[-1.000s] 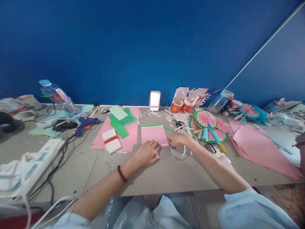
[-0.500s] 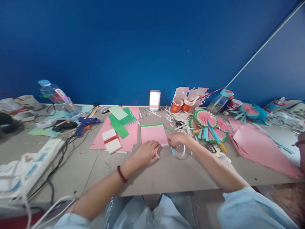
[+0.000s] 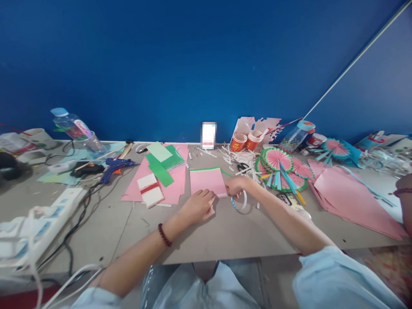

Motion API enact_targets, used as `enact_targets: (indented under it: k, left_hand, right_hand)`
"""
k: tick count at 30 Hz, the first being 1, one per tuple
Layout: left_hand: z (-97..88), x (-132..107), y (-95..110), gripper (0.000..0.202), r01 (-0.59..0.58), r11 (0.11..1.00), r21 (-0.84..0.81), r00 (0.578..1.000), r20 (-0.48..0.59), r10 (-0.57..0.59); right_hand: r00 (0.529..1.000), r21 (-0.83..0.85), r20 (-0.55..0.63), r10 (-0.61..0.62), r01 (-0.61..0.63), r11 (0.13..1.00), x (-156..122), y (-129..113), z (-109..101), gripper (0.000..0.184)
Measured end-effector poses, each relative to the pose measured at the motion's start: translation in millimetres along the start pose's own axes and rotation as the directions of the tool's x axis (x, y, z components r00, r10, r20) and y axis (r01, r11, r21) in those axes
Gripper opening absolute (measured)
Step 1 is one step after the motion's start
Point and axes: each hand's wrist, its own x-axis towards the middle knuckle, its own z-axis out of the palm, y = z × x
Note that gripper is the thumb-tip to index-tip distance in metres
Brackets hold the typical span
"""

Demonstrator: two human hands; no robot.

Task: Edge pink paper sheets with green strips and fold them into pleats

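A pink sheet of paper [image 3: 207,181] with a green strip along its far edge lies flat in front of me. My left hand [image 3: 201,204] rests on its near left corner, fingers together and bent down onto the paper. A small white bit shows by the thumb; I cannot make out what it is. Along the near edge of the sheet runs a narrow white strip, at the right corner of which is my right hand [image 3: 235,186]. Its fingers are closed on a thin white-and-blue tape roll [image 3: 245,201], which hangs below them. The fingertips are partly hidden.
Left lie a white card pack [image 3: 150,190], green paper [image 3: 162,174], a blue glue gun [image 3: 116,167], a plastic bottle [image 3: 72,124] and a power strip [image 3: 48,223]. Right are red paper cups [image 3: 238,142], black scissors [image 3: 243,167], watermelon paper fans [image 3: 278,161] and pink sheets [image 3: 354,197].
The tape roll has swung slightly left and now looks narrower under my right hand, which has shifted a little left. My left hand and the pink paper look unmoved.
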Motion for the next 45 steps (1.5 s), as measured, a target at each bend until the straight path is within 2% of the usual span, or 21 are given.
enact_targets:
  k: [7,13,16,19,22,25,29,32,34,37,40,45]
  left_hand:
    - [1.6,-1.7,2.2,0.041,-0.004,1.000,-0.015,0.998,-0.056,0.003]
    - [-5.6,4.9,-3.0,0.027,0.022,0.999,-0.032,0.999,-0.030,-0.023]
    - [-6.0,9.1,-3.7,0.028,0.061,0.997,-0.053,0.996,-0.057,-0.064]
    - [-2.1,12.5,0.7,0.032,0.092,0.995,-0.032,0.983,-0.155,-0.096]
    - [3.1,15.2,5.2,0.023,0.106,0.994,-0.001,0.967,-0.235,-0.103]
    - [5.5,16.7,5.3,0.013,0.091,0.996,0.014,0.961,-0.265,-0.084]
    - [2.0,14.8,1.5,0.017,0.067,0.995,0.071,0.956,-0.290,-0.044]
    - [-3.2,11.6,-1.1,0.024,0.055,0.988,0.146,0.940,-0.341,-0.002]
    - [-6.0,9.7,-2.7,0.025,0.060,0.979,0.196,0.922,-0.387,0.021]
    - [-7.4,7.1,-6.3,0.024,0.072,0.964,0.256,0.873,-0.484,0.064]
    - [-5.2,4.1,-11.1,0.024,0.077,0.966,0.248,0.836,-0.544,0.073]
    - [0.3,0.7,-19.0,0.028,0.091,0.980,0.174,0.820,-0.572,0.026]
  right_hand:
    - [0.997,0.024,-0.045,-0.057,0.058,0.998,-6.3,3.7,1.8,0.011]
    - [0.984,0.105,-0.092,-0.156,0.165,0.981,-6.3,20.6,9.1,0.014]
    - [0.959,0.222,-0.147,-0.242,0.270,0.937,-4.1,30.4,16.3,0.015]
    - [0.926,0.335,-0.261,-0.272,0.351,0.874,-5.5,33.2,25.1,0.016]
    - [0.896,0.448,-0.349,-0.274,0.416,0.791,-11.2,28.2,33.9,0.020]
    - [0.873,0.498,-0.395,-0.287,0.466,0.731,-19.2,20.5,41.8,0.022]
    - [0.830,0.500,-0.500,-0.247,0.509,0.701,-27.5,13.1,50.1,0.022]
    - [0.798,0.545,-0.572,-0.190,0.543,0.639,-29.4,9.2,55.5,0.021]
    - [0.778,0.582,-0.609,-0.152,0.569,0.580,-29.3,5.7,58.6,0.022]
    - [0.727,0.619,-0.683,-0.066,0.625,0.476,-28.1,-1.6,62.4,0.028]
    - [0.669,0.620,-0.743,0.017,0.678,0.396,-25.9,-9.5,65.4,0.033]
    - [0.596,0.591,-0.799,0.080,0.756,0.281,-19.0,-17.9,71.2,0.029]
